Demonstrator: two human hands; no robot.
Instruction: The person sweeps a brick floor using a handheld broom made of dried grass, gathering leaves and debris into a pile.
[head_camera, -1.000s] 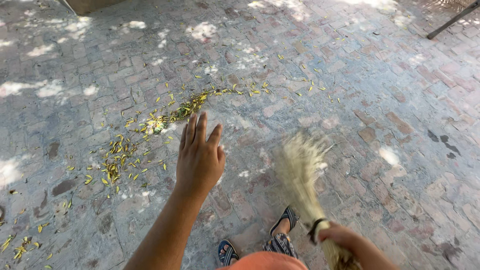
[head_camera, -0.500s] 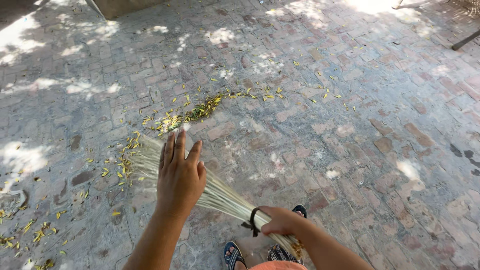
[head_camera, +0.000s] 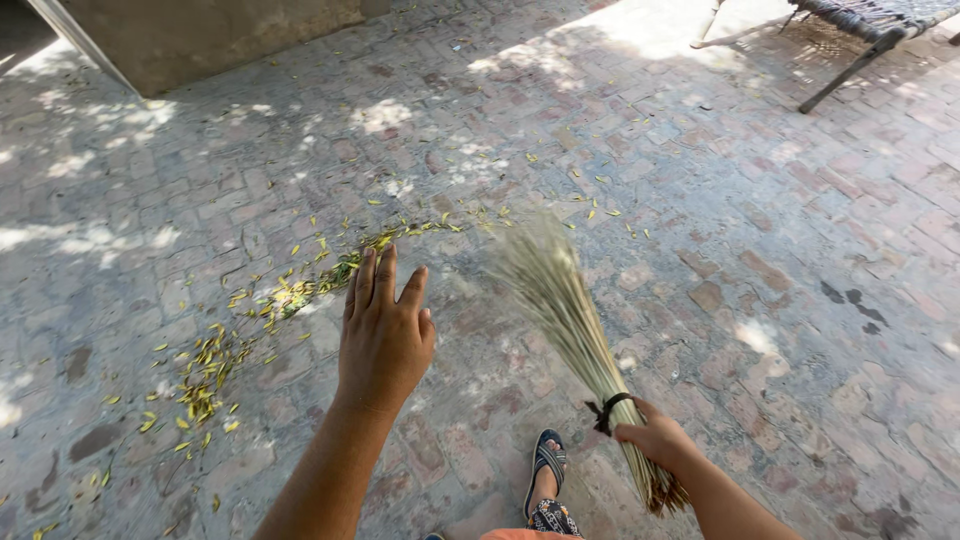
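An outdoor home courtyard: brick paving (head_camera: 760, 250), fallen leaves (head_camera: 215, 350), woven cot (head_camera: 860, 20).

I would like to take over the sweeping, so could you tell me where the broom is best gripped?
Grip the broom at its narrow bound end, just below the dark tie, where the right hand holds it now. Come from the right side: the straws fan out and splay toward the far end, too loose to hold.
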